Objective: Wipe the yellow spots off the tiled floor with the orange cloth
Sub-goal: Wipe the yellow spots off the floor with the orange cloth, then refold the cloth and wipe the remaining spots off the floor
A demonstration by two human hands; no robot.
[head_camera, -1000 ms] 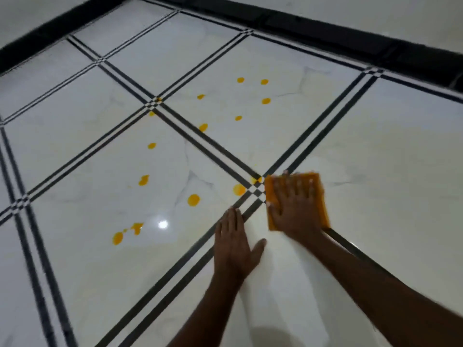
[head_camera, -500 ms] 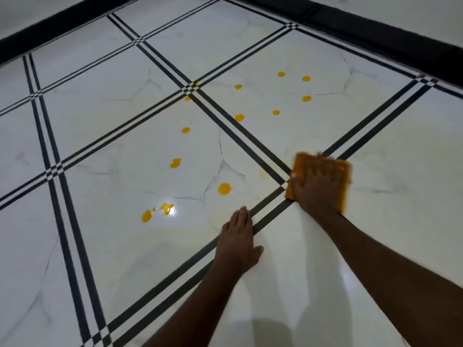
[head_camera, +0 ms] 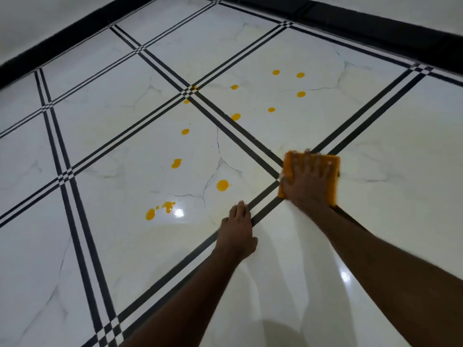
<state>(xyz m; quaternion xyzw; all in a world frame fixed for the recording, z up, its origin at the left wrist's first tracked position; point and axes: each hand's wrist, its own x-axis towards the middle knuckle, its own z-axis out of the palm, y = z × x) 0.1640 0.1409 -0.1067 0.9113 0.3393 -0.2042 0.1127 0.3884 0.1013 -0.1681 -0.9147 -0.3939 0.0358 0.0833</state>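
My right hand (head_camera: 308, 180) presses flat on the folded orange cloth (head_camera: 332, 169), which lies on the crossing of the black tile stripes. My left hand (head_camera: 236, 232) rests palm down on the white tiled floor (head_camera: 388, 201), fingers together, holding nothing, below and left of the cloth. Yellow spots remain on the tiles: a large round one (head_camera: 222, 185) just left of the cloth, a smeared pair (head_camera: 160, 210) further left, one (head_camera: 176, 163) above them, and several smaller ones (head_camera: 300, 93) on the far tile.
Black double stripes (head_camera: 82, 236) divide the glossy white marble tiles. A black skirting band (head_camera: 375, 33) runs along the wall at the top and left. A lamp glare (head_camera: 179, 212) shines beside the smeared spots.
The spots at the stripe crossing next to the cloth are gone after the cloth slid over them. My view has shifted, and my left hand has stayed planted on the floor.
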